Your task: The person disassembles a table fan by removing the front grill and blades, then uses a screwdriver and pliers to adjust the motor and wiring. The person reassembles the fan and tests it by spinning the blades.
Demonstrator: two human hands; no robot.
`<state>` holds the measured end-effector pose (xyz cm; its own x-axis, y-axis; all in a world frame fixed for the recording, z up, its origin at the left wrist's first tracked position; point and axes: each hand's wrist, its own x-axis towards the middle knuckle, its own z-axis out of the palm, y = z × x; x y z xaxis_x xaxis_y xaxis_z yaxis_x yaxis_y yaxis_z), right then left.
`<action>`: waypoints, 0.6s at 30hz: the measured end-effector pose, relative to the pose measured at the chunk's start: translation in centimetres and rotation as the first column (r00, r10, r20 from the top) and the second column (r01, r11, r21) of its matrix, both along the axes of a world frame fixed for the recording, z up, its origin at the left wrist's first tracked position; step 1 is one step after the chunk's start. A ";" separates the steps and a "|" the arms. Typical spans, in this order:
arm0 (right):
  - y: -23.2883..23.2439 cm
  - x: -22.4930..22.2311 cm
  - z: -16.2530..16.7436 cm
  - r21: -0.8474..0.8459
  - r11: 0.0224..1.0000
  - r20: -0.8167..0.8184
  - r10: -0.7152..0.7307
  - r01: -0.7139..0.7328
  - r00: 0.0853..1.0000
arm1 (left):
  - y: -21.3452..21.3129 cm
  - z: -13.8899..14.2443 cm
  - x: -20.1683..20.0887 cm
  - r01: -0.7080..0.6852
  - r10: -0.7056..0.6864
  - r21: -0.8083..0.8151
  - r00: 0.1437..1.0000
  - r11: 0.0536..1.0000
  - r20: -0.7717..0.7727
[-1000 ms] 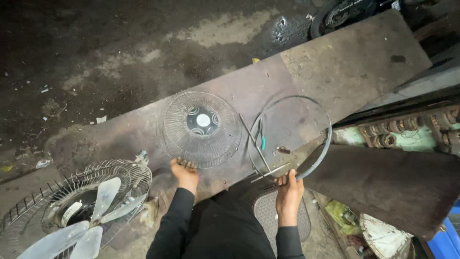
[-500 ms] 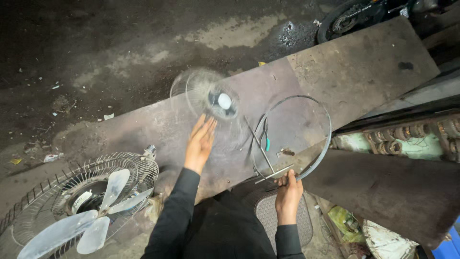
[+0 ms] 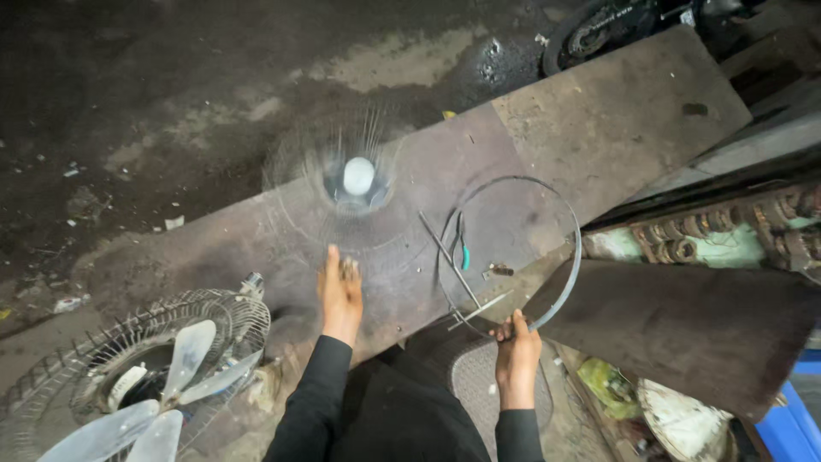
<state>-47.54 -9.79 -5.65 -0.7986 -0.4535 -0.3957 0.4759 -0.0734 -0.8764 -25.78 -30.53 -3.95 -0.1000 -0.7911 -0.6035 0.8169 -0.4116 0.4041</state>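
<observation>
Here, right hand (image 3: 516, 352) grips metal ring (image 3: 564, 282); left hand (image 3: 340, 291) flat beside blurred fan grille (image 3: 342, 184).

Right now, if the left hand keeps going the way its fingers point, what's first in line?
Probably the blurred wire fan guard with its pale centre cap, lying up the board from the left hand. The worn board between them looks bare; depth is unclear.

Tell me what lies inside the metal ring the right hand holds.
Inside the metal ring held by the right hand lie green-handled pliers, a thin rod and a small dark piece on the board. Nothing there looks covered.
</observation>
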 end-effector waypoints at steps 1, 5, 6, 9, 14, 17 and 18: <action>0.4 -0.1 0.0 0.007 1.000 0.004 -0.004 0.004 1.000 | 1.0 -0.9 0.1 0.035 -0.046 0.104 0.994 0.994 0.100; 0.3 -0.6 -0.5 0.057 0.998 -0.049 0.021 -0.019 0.999 | 3.2 -3.4 1.2 0.178 -0.275 0.377 0.936 0.909 0.222; 0.6 -0.4 -0.7 0.090 0.996 -0.068 0.034 -0.028 0.997 | 2.9 -3.5 1.3 0.191 -0.247 0.333 0.959 0.923 0.135; 0.7 -0.1 -0.9 0.062 0.998 -0.004 0.024 -0.023 1.000 | 3.1 -3.7 2.3 0.149 -0.146 0.263 0.989 0.953 -0.032; -0.1 0.0 -0.6 0.045 0.999 0.033 -0.018 0.017 0.999 | 1.6 -1.2 2.4 0.176 -0.168 0.087 0.982 0.981 -0.090; -0.4 0.2 -0.4 0.020 1.000 0.020 -0.004 0.004 1.000 | -0.8 0.8 1.6 0.228 -0.247 -0.145 0.960 0.963 -0.130; -0.2 0.3 -0.4 0.021 1.000 0.018 -0.001 0.001 1.000 | -1.7 1.3 1.3 0.239 -0.269 -0.214 0.956 0.947 -0.120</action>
<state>-47.22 -10.03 -6.07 -0.7919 -0.4441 -0.4192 0.4911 -0.0551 -0.8693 -24.51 -32.21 -2.63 -0.3882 -0.8283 -0.4041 0.7513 -0.5384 0.3817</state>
